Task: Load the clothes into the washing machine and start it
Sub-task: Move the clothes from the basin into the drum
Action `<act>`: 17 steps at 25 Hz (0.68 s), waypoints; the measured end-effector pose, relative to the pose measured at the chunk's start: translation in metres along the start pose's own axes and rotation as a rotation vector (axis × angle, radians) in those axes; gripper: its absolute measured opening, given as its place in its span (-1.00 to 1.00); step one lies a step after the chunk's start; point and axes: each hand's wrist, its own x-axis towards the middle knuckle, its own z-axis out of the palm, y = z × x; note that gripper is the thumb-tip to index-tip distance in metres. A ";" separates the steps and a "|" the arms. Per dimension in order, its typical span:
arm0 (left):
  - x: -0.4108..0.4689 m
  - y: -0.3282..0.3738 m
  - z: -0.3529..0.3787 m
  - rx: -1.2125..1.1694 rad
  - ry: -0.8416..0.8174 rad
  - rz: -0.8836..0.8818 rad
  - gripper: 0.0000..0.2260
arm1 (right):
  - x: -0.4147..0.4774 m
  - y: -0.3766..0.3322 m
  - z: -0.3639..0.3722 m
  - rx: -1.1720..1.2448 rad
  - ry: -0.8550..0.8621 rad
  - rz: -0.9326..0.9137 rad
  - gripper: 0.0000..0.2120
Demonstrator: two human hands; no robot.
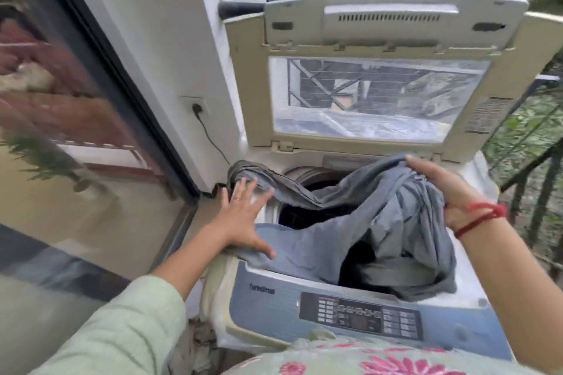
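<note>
- The right hand [447, 189] is clamped round a bunched fold of the grey garment [380, 222], holding it up at the three o'clock side of the drum opening [292, 213]; a red thread [481, 216] circles that wrist.
- The left hand [243, 216], fingers spread flat, presses the cloth's other end at nine o'clock on the rim.
- The garment is plain, soft and crumpled, draped across the mouth and sagging partly inside.
- The washing machine [268, 298] has its lid [380, 39] upright at twelve; the control panel [362, 313] lies at six.

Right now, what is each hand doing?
Left hand: open, spread flat on the grey garment.
Right hand: gripping the grey garment.
</note>
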 end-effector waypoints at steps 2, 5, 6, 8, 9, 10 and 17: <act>0.003 0.005 0.005 0.063 -0.129 0.044 -0.19 | -0.001 0.017 0.021 -0.147 0.004 -0.058 -0.43; 0.013 0.014 -0.001 0.159 0.110 0.126 -0.76 | -0.005 0.021 0.037 -0.175 0.001 -0.138 -0.33; 0.019 0.013 -0.007 0.183 0.209 0.120 -0.82 | -0.009 0.019 0.038 -0.171 -0.010 -0.163 -0.32; 0.036 -0.003 -0.019 0.038 0.334 -0.002 -0.89 | -0.015 0.020 0.037 -0.188 -0.006 -0.179 -0.17; 0.044 -0.013 -0.025 -0.123 0.347 -0.083 -0.92 | -0.018 0.020 0.038 -0.180 -0.010 -0.180 -0.13; 0.052 -0.022 -0.028 -0.288 0.315 -0.141 -0.93 | -0.020 0.022 0.037 -0.148 -0.016 -0.184 -0.11; 0.039 0.003 -0.040 0.102 0.357 -0.094 -0.88 | -0.032 0.013 0.015 -0.032 0.251 -0.419 -0.08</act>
